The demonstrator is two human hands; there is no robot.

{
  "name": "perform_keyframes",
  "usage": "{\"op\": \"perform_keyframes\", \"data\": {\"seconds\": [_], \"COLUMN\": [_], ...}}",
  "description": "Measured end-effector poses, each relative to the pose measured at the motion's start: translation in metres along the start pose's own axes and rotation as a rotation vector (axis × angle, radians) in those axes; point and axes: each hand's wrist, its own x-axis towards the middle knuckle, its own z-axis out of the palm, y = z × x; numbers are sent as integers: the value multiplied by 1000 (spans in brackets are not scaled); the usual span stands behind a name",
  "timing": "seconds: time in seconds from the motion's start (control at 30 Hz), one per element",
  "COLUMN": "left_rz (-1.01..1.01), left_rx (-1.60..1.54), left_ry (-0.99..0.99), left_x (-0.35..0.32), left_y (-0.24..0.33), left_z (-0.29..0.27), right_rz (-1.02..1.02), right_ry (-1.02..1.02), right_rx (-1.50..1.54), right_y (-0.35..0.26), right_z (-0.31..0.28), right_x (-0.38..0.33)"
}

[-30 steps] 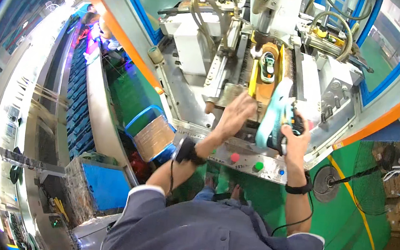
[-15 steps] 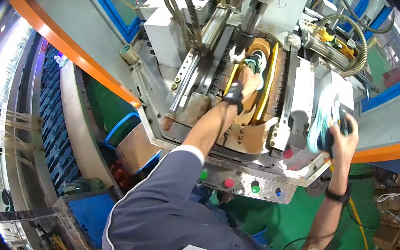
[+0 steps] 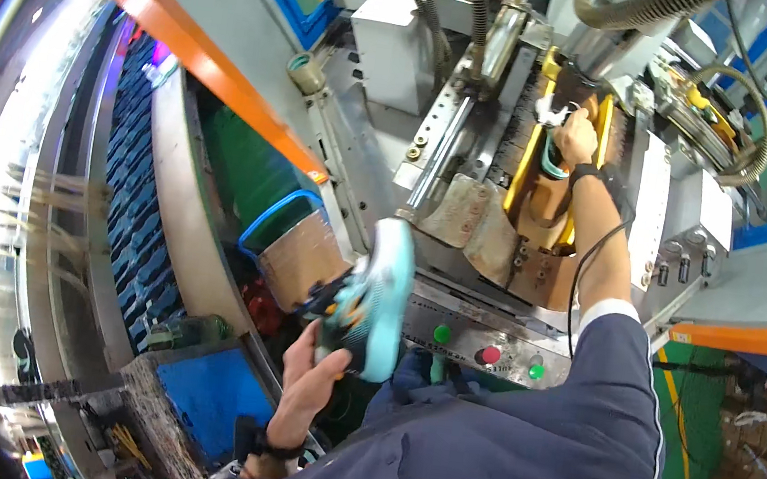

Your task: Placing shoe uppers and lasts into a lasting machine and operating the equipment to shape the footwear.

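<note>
- Grasped a teal-and-black shoe [image 3: 382, 302] in the left hand [image 3: 314, 375], beside the control panel [image 3: 514, 345].
- Curled the fingers of the right hand [image 3: 576, 139] over another shoe [image 3: 551, 168] between yellow strips [image 3: 605, 123]; could not tell whether gripping.

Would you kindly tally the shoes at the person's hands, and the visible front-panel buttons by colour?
Shoes: 2 (one in the left hand, one mostly hidden under the right hand)
Green buttons: 2
Red buttons: 1
Total: 5
</note>
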Motion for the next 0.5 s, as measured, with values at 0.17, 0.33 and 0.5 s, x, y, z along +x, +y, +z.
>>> {"op": "perform_keyframes", "data": {"seconds": [0.17,0.33,0.5], "left_rz": [97,104,98], "left_rx": [-178,-398,-354], "left_ry": [395,582,654], "left_x": [-75,-117,-173], "left_y": [-28,-91,-141], "left_z": [-24,-17,-1], "right_rz": [57,-475,-899], "right_ry": [-120,-145,-468], "right_rx": [-118,541,635], "right_y": [-16,-77,-117], "right_z": [-22,-147,-118], "right_x": [-13,-188,-382]}}
